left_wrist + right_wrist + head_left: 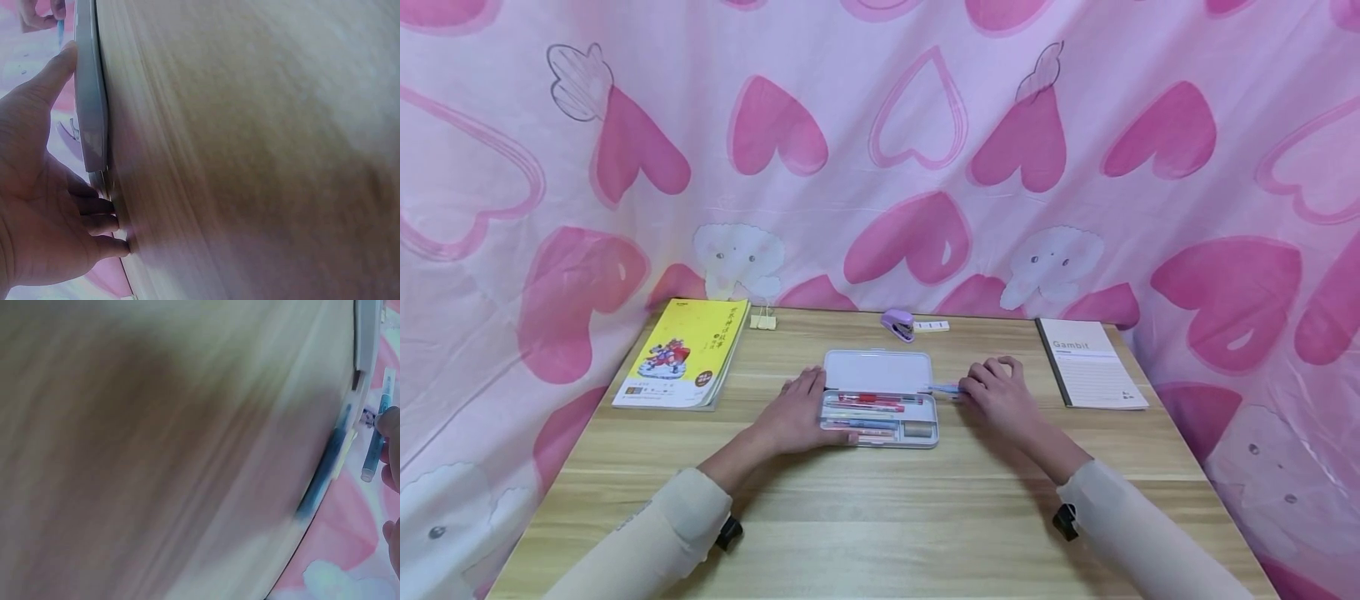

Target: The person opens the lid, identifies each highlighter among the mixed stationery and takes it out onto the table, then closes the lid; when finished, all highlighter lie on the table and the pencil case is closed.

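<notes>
A white pencil case (880, 442) lies open on the wooden table, its lid (877, 371) tipped back. Several pens (865, 398) lie in its tray, red ones among them, with a greyish-tan block (917, 429) at the front right. My left hand (801, 412) rests against the case's left end, thumb straight along the front wall and fingers extended past the corner. Just right of the case, my right hand (1000, 400) pinches a blue pen (379, 434) with a clear end, which points left toward the hinge. In the right wrist view only the fingertips show.
A yellow book (688, 350) lies at the left and a Gambit notebook (1090, 362) at the right. Along the back stand a binder clip (763, 321), a purple stapler (898, 325) and a small white strip (932, 326). A pink heart-patterned curtain (880, 233) hangs behind.
</notes>
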The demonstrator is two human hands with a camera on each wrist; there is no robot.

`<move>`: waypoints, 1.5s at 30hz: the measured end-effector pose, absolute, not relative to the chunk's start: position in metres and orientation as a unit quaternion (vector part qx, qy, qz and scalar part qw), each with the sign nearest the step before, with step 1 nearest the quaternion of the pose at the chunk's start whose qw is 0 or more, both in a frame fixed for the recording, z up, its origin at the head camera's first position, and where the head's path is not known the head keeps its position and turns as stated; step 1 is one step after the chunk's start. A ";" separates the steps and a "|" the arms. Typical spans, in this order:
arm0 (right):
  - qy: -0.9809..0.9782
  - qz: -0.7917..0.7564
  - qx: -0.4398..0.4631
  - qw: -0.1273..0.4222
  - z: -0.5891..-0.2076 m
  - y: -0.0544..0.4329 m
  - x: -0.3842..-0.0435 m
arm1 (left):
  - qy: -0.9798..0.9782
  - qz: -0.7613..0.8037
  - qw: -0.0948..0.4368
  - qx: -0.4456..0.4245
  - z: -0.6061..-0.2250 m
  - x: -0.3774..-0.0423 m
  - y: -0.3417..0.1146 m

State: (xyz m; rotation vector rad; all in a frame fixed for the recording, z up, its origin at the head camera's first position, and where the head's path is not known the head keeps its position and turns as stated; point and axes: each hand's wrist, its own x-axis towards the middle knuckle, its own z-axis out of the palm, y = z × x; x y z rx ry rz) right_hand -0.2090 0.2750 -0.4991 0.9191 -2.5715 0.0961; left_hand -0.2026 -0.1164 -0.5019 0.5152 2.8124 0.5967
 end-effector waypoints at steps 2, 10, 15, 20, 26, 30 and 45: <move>-0.923 0.025 0.327 0.203 -0.501 0.281 -0.208 | 0.957 0.202 0.111 0.175 -0.502 -0.203 -0.116; -0.933 0.013 0.306 0.189 -0.512 0.302 -0.203 | 0.957 0.198 0.108 0.180 -0.502 -0.203 -0.117; -0.939 0.002 0.294 0.177 -0.513 0.310 -0.197 | 0.957 0.199 0.107 0.183 -0.502 -0.203 -0.117; -0.941 -0.015 0.294 0.165 -0.512 0.313 -0.194 | 0.957 0.198 0.111 0.179 -0.501 -0.202 -0.117; -0.942 -0.024 0.297 0.154 -0.514 0.315 -0.193 | 0.958 0.196 0.111 0.180 -0.500 -0.202 -0.117; -0.945 -0.024 0.290 0.147 -0.515 0.315 -0.193 | 0.957 0.196 0.109 0.183 -0.499 -0.201 -0.116; -0.947 -0.023 0.286 0.147 -0.518 0.314 -0.194 | 0.956 0.201 0.110 0.181 -0.499 -0.201 -0.116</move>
